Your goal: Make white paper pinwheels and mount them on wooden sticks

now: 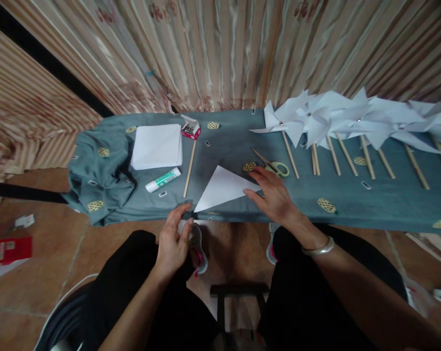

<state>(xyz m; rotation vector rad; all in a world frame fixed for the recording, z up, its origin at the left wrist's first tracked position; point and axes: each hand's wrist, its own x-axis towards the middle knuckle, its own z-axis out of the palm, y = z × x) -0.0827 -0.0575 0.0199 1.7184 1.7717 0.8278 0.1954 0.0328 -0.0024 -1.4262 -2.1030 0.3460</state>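
A sheet of white paper folded into a triangle (pixel 225 189) lies near the front edge of the cloth-covered table. My right hand (pixel 273 195) rests at its right corner, thumb and fingers spread, touching the paper without gripping it. At the table's front edge, just off the triangle's left corner, is my left hand (pixel 174 239), its fingers apart and nothing in it. Scissors with pale green handles (pixel 277 168) lie just beyond my right fingers. A thin wooden stick (pixel 190 168) lies to the left of the triangle.
Left of the stick are a stack of white square paper (pixel 157 146) and a glue stick (pixel 163 180). A small red box of metal pins (pixel 191 128) stands open behind. White paper pinwheels (pixel 322 119) on sticks line the right. Pleated curtains (pixel 220 53) hang behind the table.
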